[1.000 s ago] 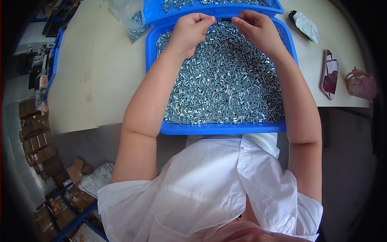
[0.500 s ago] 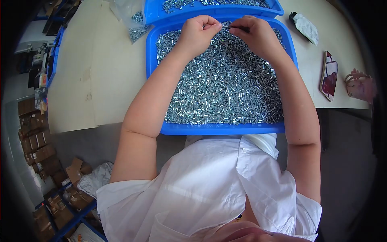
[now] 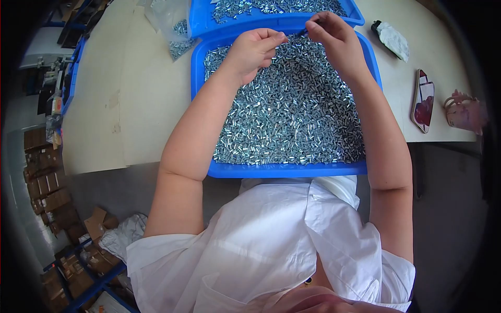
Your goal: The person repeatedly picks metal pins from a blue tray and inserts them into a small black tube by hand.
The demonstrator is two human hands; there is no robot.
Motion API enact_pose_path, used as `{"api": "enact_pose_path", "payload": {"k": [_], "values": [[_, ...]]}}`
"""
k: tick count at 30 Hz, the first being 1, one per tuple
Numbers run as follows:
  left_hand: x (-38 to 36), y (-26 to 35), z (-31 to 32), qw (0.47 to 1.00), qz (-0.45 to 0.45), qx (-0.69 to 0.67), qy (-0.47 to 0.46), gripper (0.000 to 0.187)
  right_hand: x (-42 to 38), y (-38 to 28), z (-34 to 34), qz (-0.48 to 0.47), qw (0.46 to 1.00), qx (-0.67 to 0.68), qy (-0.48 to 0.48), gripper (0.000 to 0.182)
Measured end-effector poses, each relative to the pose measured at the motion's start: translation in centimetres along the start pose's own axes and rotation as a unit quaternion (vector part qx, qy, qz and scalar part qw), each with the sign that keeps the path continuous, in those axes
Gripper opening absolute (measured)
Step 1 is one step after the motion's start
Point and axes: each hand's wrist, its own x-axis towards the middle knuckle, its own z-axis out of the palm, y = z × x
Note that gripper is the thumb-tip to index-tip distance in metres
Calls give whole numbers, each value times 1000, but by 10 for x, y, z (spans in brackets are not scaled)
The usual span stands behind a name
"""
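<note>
My left hand [image 3: 254,53] hovers over the near blue bin [image 3: 288,169], its thumb and forefinger pinched together. Whatever sits in that pinch is too small to make out. The bin is full of small shiny metal pieces [image 3: 292,115], short and cylindrical. To the right, above the bin's far edge, my right hand [image 3: 339,44] has its fingers closed on a thin dark tool [image 3: 303,32]. The tool's tip points left toward my left fingertips, with a gap between them. Most of the tool is hidden by the fingers.
Behind stands a second blue bin [image 3: 282,21] with more metal pieces. A clear plastic bag [image 3: 180,41] of pieces lies at its left. On the right of the table [image 3: 104,104] are a black-and-white packet [image 3: 392,40], a phone [image 3: 423,101] and a pink cup [image 3: 463,115].
My hands have drawn apart. The right hand has risen and moved slightly right with the dark tool; the left has dropped a little, its pinch still closed.
</note>
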Motion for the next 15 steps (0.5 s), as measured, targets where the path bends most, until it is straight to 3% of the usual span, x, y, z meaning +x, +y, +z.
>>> {"api": "enact_pose_path", "payload": {"k": [3, 13, 15], "values": [[0, 2, 3, 998, 7, -51, 19, 15, -1, 0, -2, 24, 998, 53, -27, 17], [2, 0, -6, 998, 3, -70, 2, 15, -3, -7, -1, 20, 998, 40, -33, 17], [0, 1, -4, 997, -2, -79, -9, 15, -2, -6, -5, 58, 996, -50, -48, 21]]}}
